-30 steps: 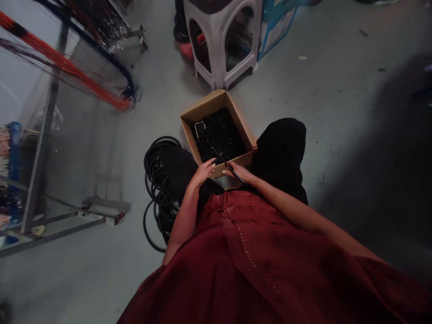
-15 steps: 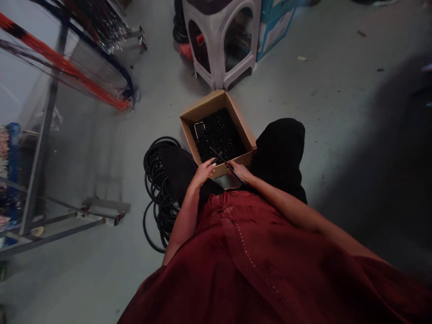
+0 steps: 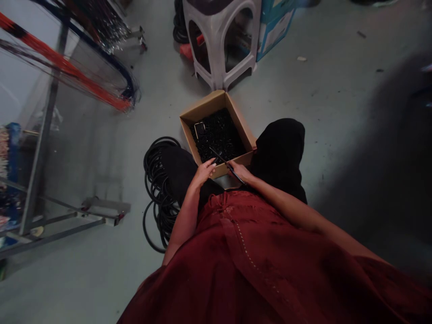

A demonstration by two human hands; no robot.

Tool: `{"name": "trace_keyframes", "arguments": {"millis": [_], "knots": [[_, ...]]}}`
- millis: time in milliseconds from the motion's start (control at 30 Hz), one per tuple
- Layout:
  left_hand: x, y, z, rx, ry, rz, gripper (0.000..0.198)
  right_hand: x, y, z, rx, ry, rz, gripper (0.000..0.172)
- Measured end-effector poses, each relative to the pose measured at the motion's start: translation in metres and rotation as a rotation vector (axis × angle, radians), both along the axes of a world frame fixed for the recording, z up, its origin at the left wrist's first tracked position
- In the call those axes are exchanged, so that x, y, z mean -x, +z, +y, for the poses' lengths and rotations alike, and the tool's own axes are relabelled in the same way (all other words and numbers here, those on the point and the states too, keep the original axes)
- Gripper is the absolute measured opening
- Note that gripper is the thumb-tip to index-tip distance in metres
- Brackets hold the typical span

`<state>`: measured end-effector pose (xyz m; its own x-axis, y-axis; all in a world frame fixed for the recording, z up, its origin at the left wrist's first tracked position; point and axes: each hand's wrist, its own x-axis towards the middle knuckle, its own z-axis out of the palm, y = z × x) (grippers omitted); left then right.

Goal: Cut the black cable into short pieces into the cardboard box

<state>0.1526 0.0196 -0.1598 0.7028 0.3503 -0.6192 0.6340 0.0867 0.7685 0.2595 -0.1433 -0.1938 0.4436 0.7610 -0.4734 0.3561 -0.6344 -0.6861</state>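
Observation:
A cardboard box point(image 3: 238, 121) stands on the floor between my knees, filled with small black pieces point(image 3: 216, 135). At its near edge my left hand point(image 3: 203, 172) is closed on a short black piece point(image 3: 217, 159), whose exact kind I cannot make out. My right hand point(image 3: 239, 171) grips a long, thin black stick-like thing point(image 3: 238, 177), which slants up over the box rim toward the left. The two held things cross or nearly meet above the box; whether they touch is unclear. A phone-like rectangle with a pale edge point(image 3: 200, 129) lies on the pieces.
Coils of black cable point(image 3: 158, 189) lie by my left leg. Behind the box stands a grey plastic stool point(image 3: 218, 49), with a blue carton point(image 3: 275, 33) beside it. On the left, a metal rack point(image 3: 45, 130) carries orange wire bundles point(image 3: 77, 74).

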Motion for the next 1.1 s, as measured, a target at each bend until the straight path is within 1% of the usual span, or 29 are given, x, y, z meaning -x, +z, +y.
{"name": "trace_keyframes", "arguments": {"millis": [233, 533, 833, 1100], "knots": [[-0.0001, -0.0028, -0.0010, -0.047, 0.028, -0.014, 0.052, 0.0008, 0.0014, -0.0003, 0.000, -0.006, -0.016, 0.031], [-0.0007, -0.0013, -0.0019, -0.058, 0.036, -0.019, 0.051, 0.0019, 0.0013, -0.0015, 0.010, -0.019, -0.036, 0.030], [-0.0001, -0.0053, -0.0002, -0.093, 0.031, -0.034, 0.050, 0.0019, -0.0047, -0.0014, 0.026, -0.025, -0.057, 0.030], [0.0000, -0.0056, 0.0000, -0.115, 0.013, -0.045, 0.051, 0.0021, -0.0026, -0.0021, 0.020, -0.041, -0.058, 0.029]]}}
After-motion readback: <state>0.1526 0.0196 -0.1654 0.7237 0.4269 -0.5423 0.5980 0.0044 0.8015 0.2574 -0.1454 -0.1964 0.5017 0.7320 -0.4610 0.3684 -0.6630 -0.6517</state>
